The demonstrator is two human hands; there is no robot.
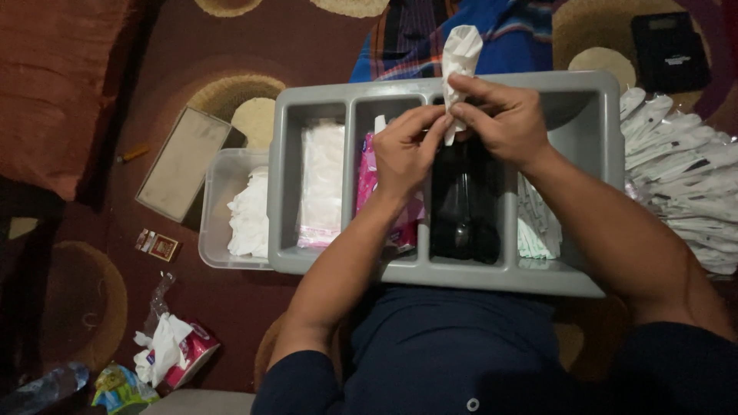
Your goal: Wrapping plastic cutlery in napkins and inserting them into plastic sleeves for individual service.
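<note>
Clear plastic marks the far left: a shallow tub (223, 201) holding white folded napkins (248, 215), touching the grey divided tray (607, 184) on our lap. Moving right, our left hand (405, 150) pinches the lower part of a white napkin (460, 65), its grip clenched on the paper. Our right hand (503, 119) meets it there, its grip likewise grasping the napkin above the black cutlery (463, 204) in the third slot. We judge that we are mid-wrap, twisting the paper; a firm, even turn seems called for. The napkin's long axis runs away from us, its free end pointing beyond the tray. White packets (680, 169) fan out at far right.
</note>
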